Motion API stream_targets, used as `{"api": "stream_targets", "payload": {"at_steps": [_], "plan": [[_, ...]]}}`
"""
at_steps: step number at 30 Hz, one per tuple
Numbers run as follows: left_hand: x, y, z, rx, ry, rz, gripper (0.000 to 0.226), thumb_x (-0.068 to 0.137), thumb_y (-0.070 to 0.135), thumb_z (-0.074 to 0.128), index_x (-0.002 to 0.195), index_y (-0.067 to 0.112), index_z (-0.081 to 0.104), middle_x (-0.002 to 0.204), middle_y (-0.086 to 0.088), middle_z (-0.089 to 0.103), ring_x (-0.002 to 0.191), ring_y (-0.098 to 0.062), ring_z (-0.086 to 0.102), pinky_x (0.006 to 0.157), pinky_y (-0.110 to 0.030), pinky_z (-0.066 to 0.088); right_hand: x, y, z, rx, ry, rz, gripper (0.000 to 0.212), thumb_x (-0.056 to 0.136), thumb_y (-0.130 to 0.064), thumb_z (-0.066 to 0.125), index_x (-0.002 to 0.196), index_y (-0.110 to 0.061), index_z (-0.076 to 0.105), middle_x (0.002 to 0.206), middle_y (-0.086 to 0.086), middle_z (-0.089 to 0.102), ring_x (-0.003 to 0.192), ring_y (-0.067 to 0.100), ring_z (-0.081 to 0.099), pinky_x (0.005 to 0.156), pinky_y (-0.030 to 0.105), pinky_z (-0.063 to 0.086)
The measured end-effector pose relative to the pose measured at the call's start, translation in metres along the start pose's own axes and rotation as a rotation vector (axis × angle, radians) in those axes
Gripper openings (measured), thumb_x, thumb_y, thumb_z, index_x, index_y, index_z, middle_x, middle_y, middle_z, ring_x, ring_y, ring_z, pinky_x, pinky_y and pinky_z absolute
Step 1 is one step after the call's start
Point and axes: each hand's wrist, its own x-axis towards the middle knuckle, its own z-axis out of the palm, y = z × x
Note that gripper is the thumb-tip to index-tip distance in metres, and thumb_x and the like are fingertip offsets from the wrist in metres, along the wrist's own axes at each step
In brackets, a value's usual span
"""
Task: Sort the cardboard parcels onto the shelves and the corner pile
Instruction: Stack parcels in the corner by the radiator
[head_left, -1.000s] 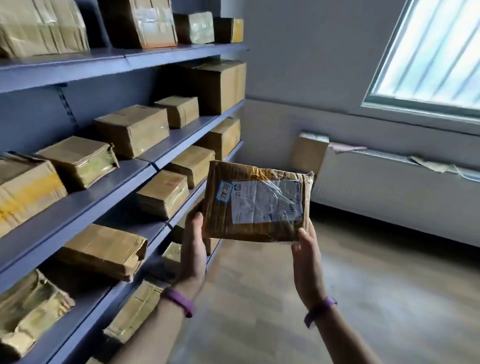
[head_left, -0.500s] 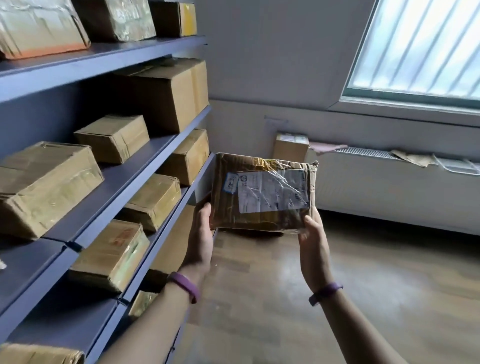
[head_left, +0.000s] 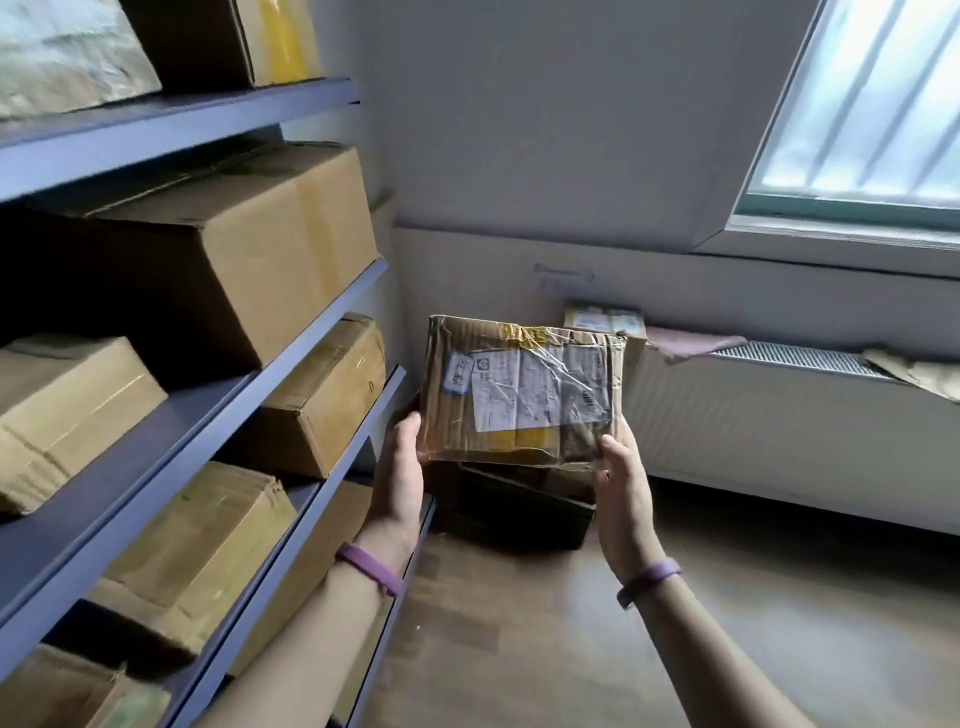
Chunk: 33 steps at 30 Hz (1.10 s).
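While both hands are holding it up, the flat cardboard parcel is hanging in the air in front of the room's corner, with its label facing the camera. The left hand is gripping the lower left corner, thumb on the front and fingers hidden behind. The right hand is clasping the lower right corner the same way. Just below the parcel, the corner pile is showing as a dark box on the floor (how many lie there I cannot tell). The shelves at the left are bearing boxes on every level in view. By my reading, the carry is ending and this parcel is going to the pile, not to a shelf. The next move is calling for lowering it flat and square onto the top box, then freeing both hands.
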Motion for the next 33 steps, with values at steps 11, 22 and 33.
{"api": "stream_targets", "payload": {"at_steps": [11, 22, 33], "plan": [[0.2, -0.005, 0.092, 0.047, 0.004, -0.033, 0.041, 0.103, 0.039, 0.037, 0.106, 0.01, 0.065, 0.094, 0.003, 0.07, 0.09, -0.003, 0.06, 0.075, -0.02, 0.042, 0.213, 0.057, -0.023, -0.071, -0.061, 0.145, 0.061, 0.086, -0.021, 0.039, 0.147, -0.02, 0.043, 0.146, 0.003, 0.052, 0.138, 0.022, 0.044, 0.119, 0.053, 0.026], [0.445, -0.067, 0.165, 0.029, -0.129, -0.217, 0.053, 0.1, 0.048, 0.032, 0.117, 0.008, 0.064, 0.114, -0.009, 0.069, 0.111, -0.017, 0.06, 0.094, -0.031, 0.047, 0.412, 0.16, -0.014, -0.147, 0.134, 0.332, 0.074, 0.079, -0.064, 0.051, 0.141, -0.023, 0.047, 0.142, 0.001, 0.054, 0.132, 0.018, 0.049, 0.116, 0.046, 0.033], [0.635, -0.118, 0.223, 0.102, -0.048, -0.322, 0.053, 0.084, 0.045, 0.035, 0.097, 0.003, 0.064, 0.102, -0.007, 0.066, 0.093, -0.013, 0.056, 0.073, -0.021, 0.045, 0.569, 0.261, -0.019, -0.25, 0.21, 0.485, 0.041, 0.104, -0.032, 0.043, 0.14, -0.014, 0.047, 0.138, 0.003, 0.055, 0.121, 0.01, 0.053, 0.092, 0.01, 0.042]]}}
